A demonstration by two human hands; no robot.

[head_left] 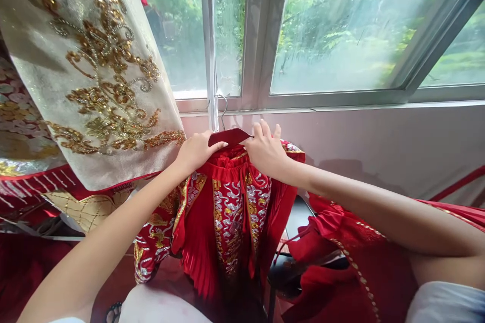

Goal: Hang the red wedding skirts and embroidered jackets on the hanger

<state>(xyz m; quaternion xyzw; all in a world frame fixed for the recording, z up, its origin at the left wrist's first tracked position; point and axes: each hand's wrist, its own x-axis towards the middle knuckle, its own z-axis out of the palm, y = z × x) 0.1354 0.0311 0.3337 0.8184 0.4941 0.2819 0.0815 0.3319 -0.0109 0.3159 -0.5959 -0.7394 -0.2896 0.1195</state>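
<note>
Red costume (228, 222): pleated, gathered, gold-silver embroidered; smooth maroon hanger (232, 136).

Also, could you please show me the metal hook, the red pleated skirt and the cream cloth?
Metal hook (226, 106): head view, on its curved wire.
Red pleated skirt (228, 207): head view, on its embroidered panel.
Cream cloth (113, 60): head view, on its gold decoration.

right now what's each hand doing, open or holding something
Left hand: closed on the red garment's top.
Right hand: fingers partly spread at the garment's top; grip unclear.
</note>
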